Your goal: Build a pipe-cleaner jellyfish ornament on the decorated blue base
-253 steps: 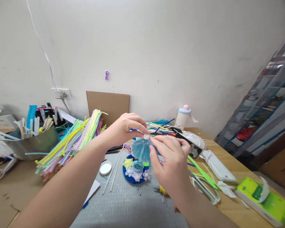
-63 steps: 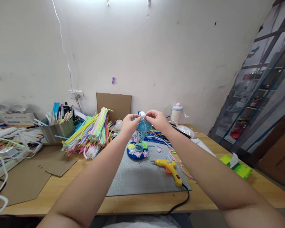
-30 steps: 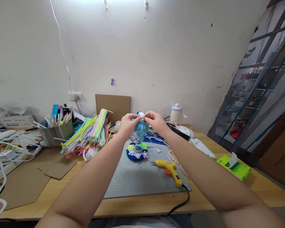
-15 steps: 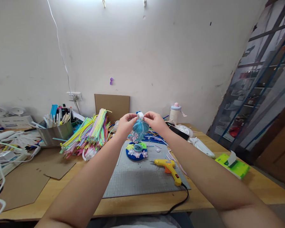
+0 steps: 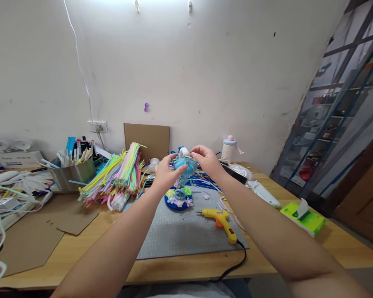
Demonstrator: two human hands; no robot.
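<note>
A small doll-like figure with pale blue hair is held up above the mat, with a white and dark blue piece on its top. My left hand grips it from the left, thumb lying across the hair. On the other side, my right hand is pinched at the upper right edge of the figure; its fingertips are partly hidden. Below it stands a round dark blue base trimmed with white and pink flowers and yellow-green fluff. A yellow hot glue gun lies to the right of the base.
A grey cutting mat covers the middle of the wooden table. Bundled pastel pipe cleaners and a metal tin of sticks stand left. At right are a pale bottle, a black phone-like object and a green tissue pack.
My left hand has shifted down the figure, its thumb now across the blue hair. My right hand stays at the top, slightly to the right. The figure has turned a little.
</note>
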